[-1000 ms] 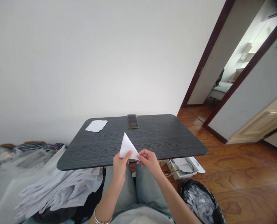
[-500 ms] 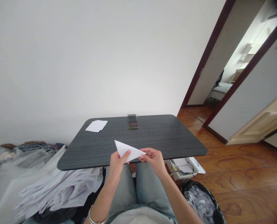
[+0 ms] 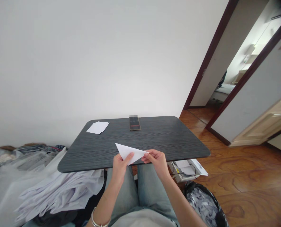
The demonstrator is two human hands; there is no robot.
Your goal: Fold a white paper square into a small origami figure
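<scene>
A white sheet of paper [image 3: 128, 152], folded into a triangle, is held between my two hands above the front edge of the dark table [image 3: 154, 135]. My left hand [image 3: 120, 163] grips its lower left side, thumb lying across the face of the paper and the other fingers behind. At the pointed right corner, my right hand [image 3: 156, 158] pinches the paper between thumb and fingers. A small stack of white paper [image 3: 98, 127] lies at the table's back left.
A phone-like dark object [image 3: 134, 123], partly pixelated, lies at the back middle of the table. White cloth [image 3: 62, 189] is piled at the left. Below right stand a white box with cables [image 3: 186, 176] and a black-lined bin of paper scraps [image 3: 203, 201].
The folded paper has tilted slightly, its upper left corner now a little lower and further left. My right thumb has slid further over the right corner.
</scene>
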